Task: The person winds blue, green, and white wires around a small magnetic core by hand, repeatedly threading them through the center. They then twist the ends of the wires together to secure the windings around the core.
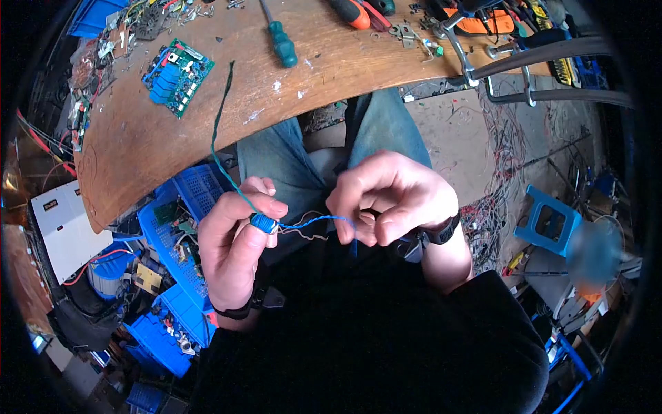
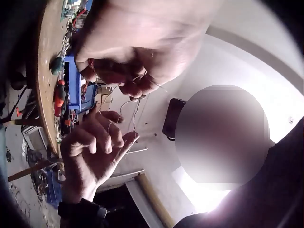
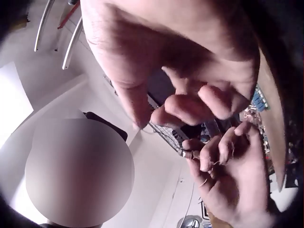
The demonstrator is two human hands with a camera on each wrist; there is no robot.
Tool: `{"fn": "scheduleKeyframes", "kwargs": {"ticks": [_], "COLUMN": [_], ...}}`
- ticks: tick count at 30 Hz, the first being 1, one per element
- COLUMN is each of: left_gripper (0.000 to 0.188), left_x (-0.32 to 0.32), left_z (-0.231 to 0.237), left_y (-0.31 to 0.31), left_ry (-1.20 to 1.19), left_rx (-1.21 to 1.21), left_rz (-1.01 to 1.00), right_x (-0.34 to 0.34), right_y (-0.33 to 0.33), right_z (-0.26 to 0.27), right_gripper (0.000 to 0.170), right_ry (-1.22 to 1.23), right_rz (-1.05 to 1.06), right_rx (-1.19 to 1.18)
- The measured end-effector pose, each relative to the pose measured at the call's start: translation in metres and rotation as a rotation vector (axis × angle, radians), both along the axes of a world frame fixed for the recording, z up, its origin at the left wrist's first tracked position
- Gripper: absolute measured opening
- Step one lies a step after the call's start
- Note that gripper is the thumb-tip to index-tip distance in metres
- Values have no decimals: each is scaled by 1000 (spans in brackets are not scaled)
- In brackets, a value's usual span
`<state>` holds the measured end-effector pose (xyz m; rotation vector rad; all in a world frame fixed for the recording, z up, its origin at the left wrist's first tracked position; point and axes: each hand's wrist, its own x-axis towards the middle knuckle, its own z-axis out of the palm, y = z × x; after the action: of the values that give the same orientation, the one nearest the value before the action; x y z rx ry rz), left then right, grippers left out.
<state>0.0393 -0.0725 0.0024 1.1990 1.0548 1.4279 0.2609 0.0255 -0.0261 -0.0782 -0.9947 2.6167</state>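
My left hand (image 1: 234,238) pinches a small coil of blue wire (image 1: 263,222) between thumb and fingertips. From the coil a dark green twisted wire (image 1: 219,131) runs up past the table edge. On its other side a blue twisted wire (image 1: 310,221) stretches toward my right hand (image 1: 396,196). Thin brownish strands (image 1: 303,234) hang loosely below it. The right hand's fingers are bent, with thumb and index finger apart in the head view. The blue wire's blurred end overlaps the index finger. In the left wrist view a thin wire (image 2: 136,116) reaches toward the right thumb.
On the wooden table (image 1: 324,76) lie a green circuit board (image 1: 179,76), a green-handled screwdriver (image 1: 281,45) and pliers (image 1: 355,14). Blue crates (image 1: 162,241) of parts stand at left below the table. Loose wires (image 1: 507,152) and a blue stool (image 1: 545,221) are on the right.
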Motion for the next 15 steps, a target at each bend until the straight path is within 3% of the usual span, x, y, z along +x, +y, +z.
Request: {"fn": "scheduleKeyframes", "kwargs": {"ticks": [3,6,8,12,13,15], "left_gripper": [17,16,15,15,16,16], "left_x": [-2,0,-1,-2,-3,-3], "left_z": [-1,-4,-4,-5,-5,-5], "left_y": [0,1,2,3,3,2], "left_ry": [-45,-98,-131,-172,-171,-169], "left_rx": [-8,-13,2,-2,-14,-27], "left_rz": [-61,-66,-90,-110,-117,-123], "right_x": [-8,-10,-13,-15,-14,-11], "right_y": [-3,-6,-10,-11,-14,-11], "right_z": [-12,-12,-5,-5,-4,-1], "right_gripper": [44,42,42,32,24,20], "right_ry": [46,118,130,183,189,137], "right_rz": [-103,-142,-65,-2,11,11], "right_rx": [183,100,-125,7,-120,-44]}}
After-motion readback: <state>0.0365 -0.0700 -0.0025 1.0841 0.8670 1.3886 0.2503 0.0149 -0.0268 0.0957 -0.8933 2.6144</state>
